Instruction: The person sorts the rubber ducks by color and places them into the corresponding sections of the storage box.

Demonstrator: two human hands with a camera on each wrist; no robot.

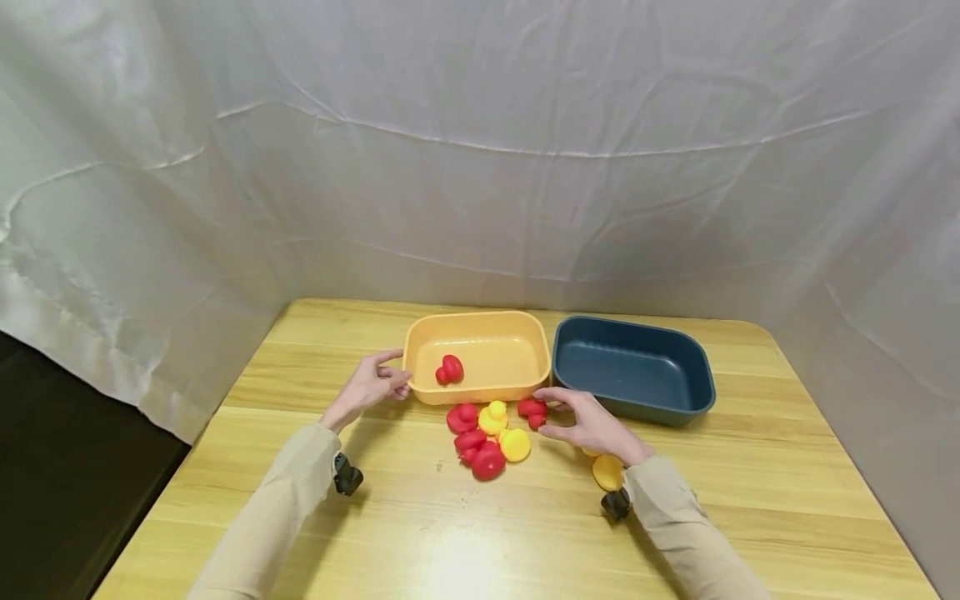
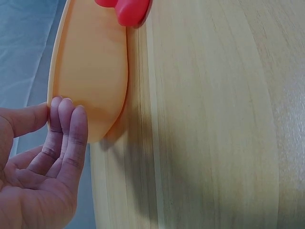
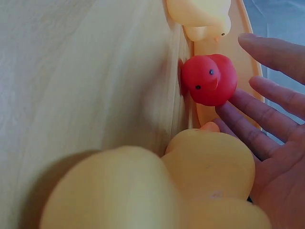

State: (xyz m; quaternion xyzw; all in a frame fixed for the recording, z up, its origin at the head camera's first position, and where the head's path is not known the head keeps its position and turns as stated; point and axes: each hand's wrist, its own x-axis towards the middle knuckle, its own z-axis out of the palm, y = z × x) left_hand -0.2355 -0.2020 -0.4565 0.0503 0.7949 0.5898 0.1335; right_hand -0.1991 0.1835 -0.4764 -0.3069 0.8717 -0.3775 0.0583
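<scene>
My left hand (image 1: 372,383) holds the left end of the yellow-orange bin (image 1: 495,393), thumb and fingertips at its rim in the left wrist view. One red rubber duck (image 1: 452,369) lies inside that bin. In front of the bin, my right hand (image 1: 588,423) reaches to a red rubber duck (image 1: 532,408), its fingers spread and fairly straight. The right wrist view shows this red duck (image 3: 209,78) beside the fingertips; whether they touch cannot be told. Left of it on the table lie several red ducks (image 1: 488,461) and yellow ducks (image 1: 515,445) in a cluster.
A dark blue bin (image 1: 630,367) stands right of the yellow-orange one, their ends close together. More yellow ducks (image 1: 608,472) lie under and beside my right wrist, partly hidden by it. Pale curtains (image 1: 525,167) hang behind and beside the wooden table (image 1: 787,467).
</scene>
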